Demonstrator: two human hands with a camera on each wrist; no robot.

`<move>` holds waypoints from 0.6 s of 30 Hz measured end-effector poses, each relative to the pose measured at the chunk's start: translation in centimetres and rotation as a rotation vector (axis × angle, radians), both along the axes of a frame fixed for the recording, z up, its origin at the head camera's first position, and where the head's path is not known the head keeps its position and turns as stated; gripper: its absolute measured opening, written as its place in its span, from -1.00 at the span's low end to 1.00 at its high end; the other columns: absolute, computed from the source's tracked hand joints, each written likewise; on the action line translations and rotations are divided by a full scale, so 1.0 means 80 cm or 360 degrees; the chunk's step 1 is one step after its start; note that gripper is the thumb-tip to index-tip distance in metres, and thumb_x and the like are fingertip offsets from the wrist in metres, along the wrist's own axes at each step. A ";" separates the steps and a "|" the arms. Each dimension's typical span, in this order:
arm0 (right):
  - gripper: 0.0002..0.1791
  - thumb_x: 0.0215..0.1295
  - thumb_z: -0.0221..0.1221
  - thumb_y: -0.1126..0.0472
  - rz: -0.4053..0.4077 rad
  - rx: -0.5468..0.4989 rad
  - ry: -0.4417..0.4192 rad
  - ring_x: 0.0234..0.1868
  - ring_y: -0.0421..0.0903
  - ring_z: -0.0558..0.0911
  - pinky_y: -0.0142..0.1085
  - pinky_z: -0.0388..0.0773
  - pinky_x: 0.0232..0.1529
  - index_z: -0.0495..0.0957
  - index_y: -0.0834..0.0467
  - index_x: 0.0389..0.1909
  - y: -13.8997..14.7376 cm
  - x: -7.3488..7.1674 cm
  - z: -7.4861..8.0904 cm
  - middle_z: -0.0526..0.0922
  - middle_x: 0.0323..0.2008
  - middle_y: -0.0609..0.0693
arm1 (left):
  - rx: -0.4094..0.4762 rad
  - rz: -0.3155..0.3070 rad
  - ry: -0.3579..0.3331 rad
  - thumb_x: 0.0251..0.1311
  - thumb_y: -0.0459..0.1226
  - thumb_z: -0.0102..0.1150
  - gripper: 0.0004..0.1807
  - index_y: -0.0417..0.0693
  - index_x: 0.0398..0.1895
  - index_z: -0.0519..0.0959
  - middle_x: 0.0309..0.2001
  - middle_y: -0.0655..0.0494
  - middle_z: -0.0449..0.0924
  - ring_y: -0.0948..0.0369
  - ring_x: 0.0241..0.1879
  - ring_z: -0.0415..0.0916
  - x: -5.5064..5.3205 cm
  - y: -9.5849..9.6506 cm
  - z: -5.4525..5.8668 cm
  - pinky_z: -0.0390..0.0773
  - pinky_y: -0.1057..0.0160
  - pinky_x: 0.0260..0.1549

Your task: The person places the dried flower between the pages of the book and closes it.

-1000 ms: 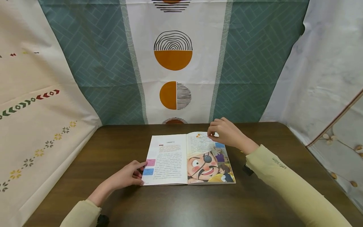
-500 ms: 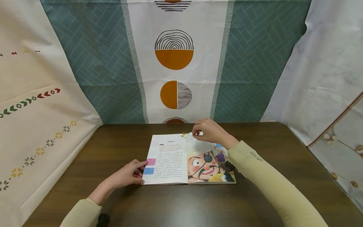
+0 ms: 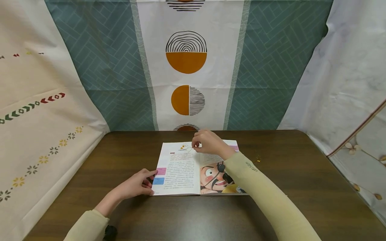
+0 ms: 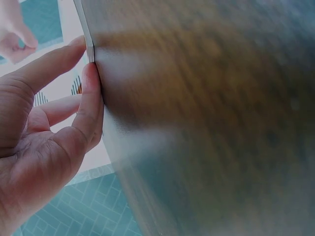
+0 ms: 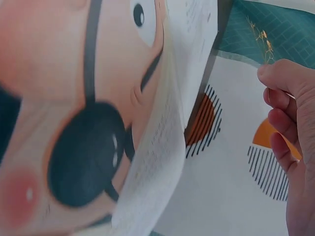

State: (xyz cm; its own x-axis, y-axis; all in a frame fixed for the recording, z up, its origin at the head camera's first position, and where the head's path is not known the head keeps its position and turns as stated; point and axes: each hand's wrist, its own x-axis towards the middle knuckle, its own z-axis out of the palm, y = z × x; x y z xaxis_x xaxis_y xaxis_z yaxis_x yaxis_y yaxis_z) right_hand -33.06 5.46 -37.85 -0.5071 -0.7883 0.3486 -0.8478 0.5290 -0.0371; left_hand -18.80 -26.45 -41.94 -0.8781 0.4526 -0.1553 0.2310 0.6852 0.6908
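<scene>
An open book [image 3: 178, 182] lies on the brown table, with text on its left page and a cartoon face with an eye patch on its right. At the book's left edge is the left hand [image 3: 138, 184], its index finger over a pink tab and its thumb at the near corner. Close up in the left wrist view, thumb and finger hold the book's edge. Above the far part of the book, the right hand [image 3: 207, 143] pinches the thin stem of a small dried flower sprig [image 5: 266, 42] with yellow-orange blooms, pointing left over the left page.
Another small yellow sprig [image 3: 258, 159] lies on the table [image 3: 181, 221] to the right of the book. A patterned cloth [image 3: 187, 20] hangs behind the table's far edge, with pale cloths on both sides. The right sleeve [image 3: 259, 184] covers part of the right page.
The right hand has moved left with the flower sprig, from the right page's far corner to near the book's middle fold. The left hand has stayed on the book's edge.
</scene>
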 end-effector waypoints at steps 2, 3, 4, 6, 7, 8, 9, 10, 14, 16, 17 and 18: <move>-0.94 0.20 0.32 0.18 -0.0024 0.0034 -0.0005 -0.34 -0.20 0.49 -0.30 0.40 -0.19 0.71 -0.06 -0.41 -0.005 -0.003 -0.004 0.61 -0.46 -0.16 | -0.0001 0.0005 -0.0006 0.02 -0.29 0.47 -0.08 -0.38 0.43 0.22 0.01 -0.15 0.38 0.16 -0.17 0.44 0.000 0.000 0.000 0.57 0.33 -0.17; -0.94 0.21 0.31 0.17 -0.0034 0.0048 -0.0012 -0.33 -0.20 0.50 -0.30 0.39 -0.19 0.71 -0.07 -0.41 -0.008 -0.004 -0.006 0.61 -0.45 -0.17 | 0.0000 0.0007 -0.0008 0.02 -0.29 0.47 -0.08 -0.38 0.43 0.22 0.01 -0.15 0.38 0.16 -0.17 0.44 0.000 0.000 0.001 0.57 0.33 -0.17; -0.94 0.21 0.31 0.16 -0.0051 0.0070 -0.0017 -0.32 -0.20 0.50 -0.30 0.38 -0.19 0.71 -0.08 -0.41 -0.011 -0.005 -0.007 0.61 -0.44 -0.18 | 0.0000 0.0008 -0.0007 0.02 -0.29 0.47 -0.08 -0.39 0.43 0.22 0.01 -0.15 0.38 0.16 -0.17 0.44 0.000 0.000 0.001 0.57 0.33 -0.17; -0.95 0.21 0.31 0.16 -0.0070 0.0093 -0.0034 -0.30 -0.20 0.52 -0.30 0.38 -0.19 0.71 -0.08 -0.40 -0.016 -0.006 -0.011 0.62 -0.43 -0.18 | -0.0002 0.0010 -0.0003 0.01 -0.29 0.47 -0.08 -0.39 0.43 0.22 0.01 -0.15 0.38 0.16 -0.17 0.44 0.000 0.000 0.001 0.57 0.33 -0.17; -0.94 0.22 0.31 0.16 -0.0079 0.0101 -0.0049 -0.30 -0.20 0.52 -0.29 0.39 -0.18 0.72 -0.07 -0.40 -0.019 -0.007 -0.012 0.62 -0.43 -0.17 | -0.0001 0.0010 -0.0002 0.01 -0.29 0.47 -0.08 -0.39 0.43 0.22 0.01 -0.15 0.38 0.16 -0.17 0.44 0.000 0.000 0.001 0.58 0.32 -0.17; -0.94 0.22 0.31 0.17 -0.0086 0.0113 -0.0059 -0.29 -0.19 0.53 -0.28 0.40 -0.18 0.72 -0.07 -0.39 -0.022 -0.008 -0.015 0.62 -0.42 -0.17 | -0.0002 0.0009 0.0001 0.01 -0.29 0.47 -0.08 -0.39 0.43 0.23 0.01 -0.15 0.38 0.16 -0.17 0.44 0.000 0.000 0.001 0.58 0.32 -0.17; -0.94 0.22 0.31 0.18 -0.0091 0.0119 -0.0081 -0.29 -0.19 0.54 -0.27 0.41 -0.17 0.73 -0.06 -0.38 -0.024 -0.008 -0.016 0.63 -0.42 -0.16 | -0.0004 0.0008 0.0002 0.01 -0.29 0.47 -0.08 -0.39 0.43 0.23 0.00 -0.15 0.38 0.16 -0.16 0.45 0.000 0.000 0.001 0.58 0.33 -0.17; -0.93 0.22 0.30 0.18 -0.0102 0.0131 -0.0099 -0.28 -0.19 0.54 -0.27 0.41 -0.16 0.74 -0.05 -0.37 -0.026 -0.008 -0.018 0.63 -0.41 -0.16 | -0.0008 0.0008 0.0003 0.01 -0.29 0.47 -0.08 -0.39 0.43 0.23 0.00 -0.14 0.38 0.16 -0.16 0.45 0.000 0.000 0.001 0.58 0.33 -0.17; -0.92 0.23 0.30 0.20 -0.0135 0.0151 -0.0194 -0.29 -0.18 0.54 -0.26 0.44 -0.13 0.75 -0.05 -0.34 -0.032 -0.008 -0.027 0.65 -0.40 -0.15 | -0.0018 0.0009 0.0000 0.01 -0.28 0.48 -0.07 -0.38 0.43 0.23 0.00 -0.12 0.38 0.16 -0.15 0.45 0.000 0.000 0.000 0.57 0.34 -0.18; -0.92 0.23 0.30 0.20 -0.0144 0.0149 -0.0236 -0.31 -0.18 0.52 -0.26 0.44 -0.12 0.75 -0.05 -0.34 -0.033 -0.007 -0.030 0.65 -0.40 -0.14 | -0.0017 0.0008 -0.0002 0.01 -0.28 0.47 -0.07 -0.38 0.43 0.23 0.00 -0.12 0.38 0.16 -0.15 0.45 0.000 0.000 0.000 0.57 0.35 -0.18; -0.93 0.23 0.31 0.19 -0.0150 0.0148 -0.0260 -0.32 -0.19 0.52 -0.27 0.45 -0.12 0.75 -0.05 -0.34 -0.034 -0.006 -0.031 0.65 -0.40 -0.14 | -0.0017 0.0008 -0.0003 0.01 -0.28 0.47 -0.07 -0.38 0.43 0.23 0.00 -0.12 0.38 0.16 -0.15 0.45 0.000 0.001 -0.001 0.57 0.35 -0.18; -0.93 0.24 0.31 0.19 -0.0161 0.0154 -0.0286 -0.33 -0.18 0.51 -0.27 0.44 -0.11 0.75 -0.04 -0.34 -0.034 -0.004 -0.032 0.65 -0.40 -0.14 | -0.0015 0.0007 -0.0004 0.01 -0.28 0.47 -0.07 -0.38 0.43 0.23 0.00 -0.12 0.38 0.16 -0.15 0.45 0.000 0.001 -0.001 0.57 0.35 -0.18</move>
State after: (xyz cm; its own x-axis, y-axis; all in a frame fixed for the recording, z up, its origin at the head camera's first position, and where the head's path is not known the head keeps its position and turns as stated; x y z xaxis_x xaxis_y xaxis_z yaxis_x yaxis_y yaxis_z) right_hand -33.40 2.77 -40.38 -0.6325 -0.7555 0.1706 -0.7745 0.6195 -0.1278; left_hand -18.81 -26.39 -41.99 -0.8795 0.4476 -0.1619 0.2263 0.6925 0.6850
